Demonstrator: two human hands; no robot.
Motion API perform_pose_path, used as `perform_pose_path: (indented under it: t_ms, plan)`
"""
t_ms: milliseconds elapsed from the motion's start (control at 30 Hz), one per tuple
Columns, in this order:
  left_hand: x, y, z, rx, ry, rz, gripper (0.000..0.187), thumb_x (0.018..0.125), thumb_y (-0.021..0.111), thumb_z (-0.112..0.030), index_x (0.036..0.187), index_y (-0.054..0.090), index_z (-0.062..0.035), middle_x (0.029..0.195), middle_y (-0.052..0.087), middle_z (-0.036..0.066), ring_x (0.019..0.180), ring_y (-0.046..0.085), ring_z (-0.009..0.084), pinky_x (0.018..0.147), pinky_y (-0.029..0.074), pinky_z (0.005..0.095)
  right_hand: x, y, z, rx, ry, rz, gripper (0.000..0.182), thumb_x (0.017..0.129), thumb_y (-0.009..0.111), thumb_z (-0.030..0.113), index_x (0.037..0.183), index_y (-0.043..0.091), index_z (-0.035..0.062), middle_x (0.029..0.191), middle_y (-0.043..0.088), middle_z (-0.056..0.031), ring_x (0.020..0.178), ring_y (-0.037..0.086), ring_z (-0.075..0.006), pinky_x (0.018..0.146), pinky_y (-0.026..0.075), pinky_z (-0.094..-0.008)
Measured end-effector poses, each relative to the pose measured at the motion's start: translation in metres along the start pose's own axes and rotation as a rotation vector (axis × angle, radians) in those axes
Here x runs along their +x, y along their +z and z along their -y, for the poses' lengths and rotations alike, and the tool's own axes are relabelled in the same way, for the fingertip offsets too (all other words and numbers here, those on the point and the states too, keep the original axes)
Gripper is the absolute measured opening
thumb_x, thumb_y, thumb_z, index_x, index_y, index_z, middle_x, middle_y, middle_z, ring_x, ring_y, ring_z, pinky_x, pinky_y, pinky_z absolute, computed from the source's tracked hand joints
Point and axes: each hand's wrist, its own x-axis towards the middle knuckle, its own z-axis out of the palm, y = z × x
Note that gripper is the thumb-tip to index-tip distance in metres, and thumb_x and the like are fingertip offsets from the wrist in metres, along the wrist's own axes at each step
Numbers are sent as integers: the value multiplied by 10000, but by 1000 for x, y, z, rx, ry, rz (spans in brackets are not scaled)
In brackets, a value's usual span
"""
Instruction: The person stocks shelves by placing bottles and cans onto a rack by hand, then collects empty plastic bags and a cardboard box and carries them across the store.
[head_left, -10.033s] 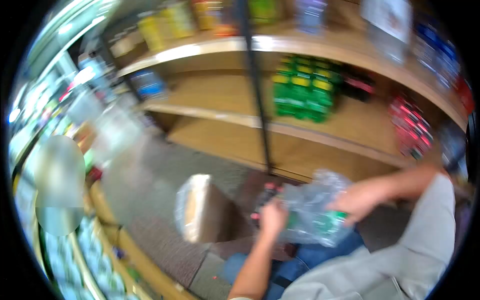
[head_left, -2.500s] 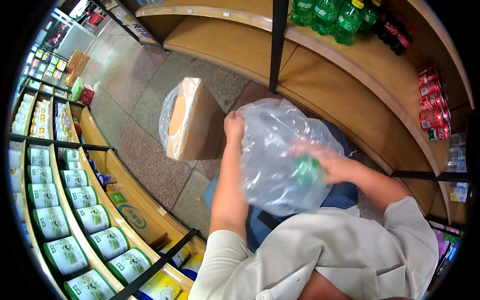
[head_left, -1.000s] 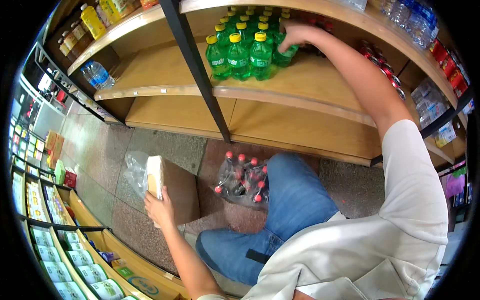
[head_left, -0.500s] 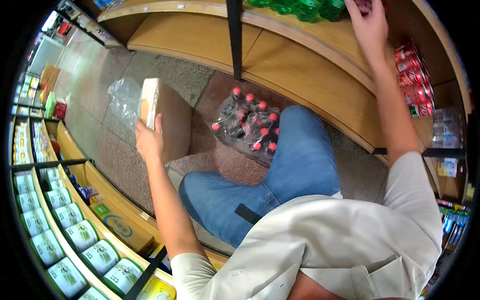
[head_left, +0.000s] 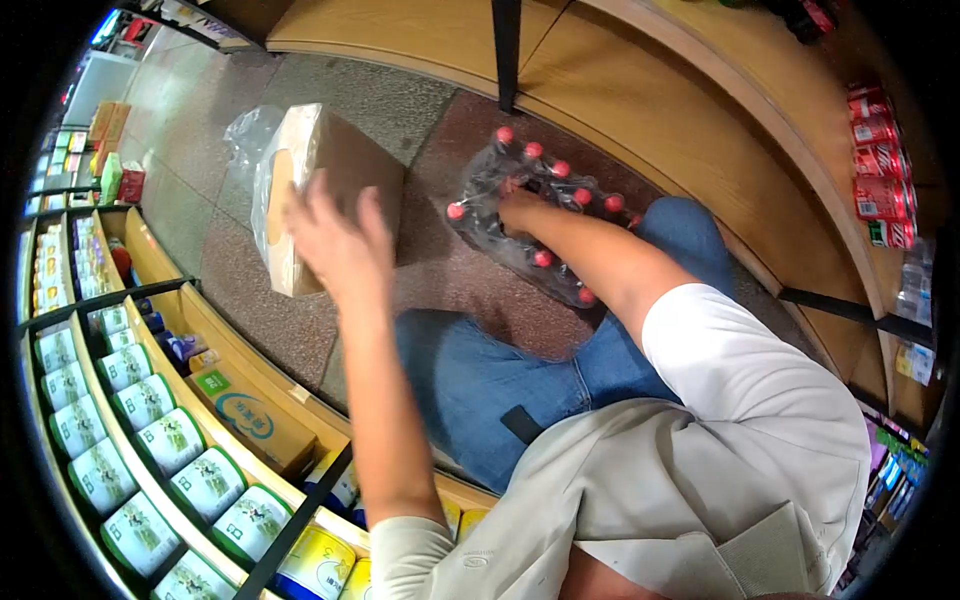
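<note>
Red-capped bottles in clear plastic wrap (head_left: 485, 240) rest on the floor in front of my knees. My right hand (head_left: 520, 208) reaches down among them, its fingers mostly hidden by bottles and wrap. An upright cardboard box (head_left: 355, 180) stands to the left, its pale side facing left and crumpled clear plastic (head_left: 252, 135) behind it. My left hand (head_left: 340, 235) is over the near part of the box, fingers spread, holding nothing; whether it touches the box I cannot tell.
Wooden shelving (head_left: 640, 120) runs along the top and right, with red cans (head_left: 882, 180) on it. At the lower left, shelves hold several white tins with green rims (head_left: 172, 440) and a flat carton (head_left: 250, 420). Further boxes (head_left: 130, 182) stand at the far left.
My right hand has come down from the upper shelf to the wrapped bottles. My left hand has let go of the box edge and opened. The view has shifted.
</note>
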Motion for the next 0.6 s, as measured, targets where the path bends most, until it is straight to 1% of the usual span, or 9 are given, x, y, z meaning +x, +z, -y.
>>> perform_pose_path:
  t_ms: [33, 133, 167, 233, 300, 367, 400, 500, 600]
  plan:
    - [-6, -1, -14, -121, 12, 26, 512, 860, 718, -258, 1288, 536, -43, 1381, 444, 304, 1293, 423, 463, 1079, 345, 532, 2, 27, 2, -79, 27, -225, 385, 804, 602, 81, 1180, 675, 45, 1203, 638, -205, 1202, 552, -344, 947, 468, -428]
    - [-33, 23, -35, -237, -63, 237, 490, 847, 735, -274, 1237, 578, -20, 1356, 492, 287, 1266, 488, 437, 1053, 409, 461, 5, 53, 5, -225, 14, -217, 368, 851, 562, 145, 1196, 659, 64, 1269, 585, -222, 1236, 489, -359, 974, 411, -473]
    - [-36, 25, -44, -222, -144, 430, 507, 847, 729, -312, 1229, 584, -13, 1364, 485, 293, 1265, 485, 444, 1049, 414, 459, 16, 72, 16, 201, 212, -370, 385, 867, 546, 176, 1220, 635, 53, 1275, 576, -228, 1201, 505, -365, 955, 409, -487]
    - [-51, 61, -41, -219, -140, 592, 569, 863, 685, -372, 1274, 564, 3, 1380, 480, 290, 1260, 486, 444, 1041, 417, 461, 5, 43, 20, -75, 144, -202, 465, 915, 505, 249, 1302, 556, -5, 1289, 568, -225, 1202, 505, -388, 945, 393, -507]
    - [-61, 88, -41, -272, -199, 713, 633, 854, 688, -279, 1379, 462, -7, 1431, 421, 299, 1309, 439, 431, 1070, 395, 458, 98, 107, 0, -75, 434, -415, 432, 921, 521, 207, 1281, 594, -21, 1345, 545, -233, 1282, 465, -394, 1068, 335, -498]
    - [-75, 110, -34, -343, -219, 740, 683, 848, 675, -226, 1433, 389, -23, 1422, 421, 297, 1278, 462, 449, 1039, 416, 463, 12, -17, 7, -372, 51, -7, 441, 760, 736, 273, 1165, 709, 103, 1201, 670, -134, 1116, 620, -309, 918, 471, -481]
    - [-76, 112, -36, -306, -211, 808, 693, 846, 665, -204, 1451, 370, -40, 1418, 423, 297, 1262, 475, 452, 1028, 424, 465, -18, -60, 3, -247, 16, 58, 437, 721, 764, 228, 1128, 715, 77, 1230, 648, -167, 1117, 624, -323, 921, 486, -466]
    - [-86, 157, -16, -366, -155, 904, 647, 862, 660, -210, 1444, 414, -73, 1417, 421, 303, 1268, 475, 447, 1021, 433, 469, -58, -78, -20, -406, -162, 223, 568, 595, 832, 234, 1129, 702, 92, 1113, 693, -152, 1005, 676, -309, 816, 530, -456]
    - [-88, 174, -11, -389, -53, 1020, 586, 869, 655, -222, 1401, 469, -60, 1438, 392, 310, 1286, 464, 442, 1042, 420, 467, -82, -66, -18, -90, -200, -127, 701, 579, 807, 192, 1237, 593, 80, 1023, 695, -158, 987, 667, -346, 827, 519, -458]
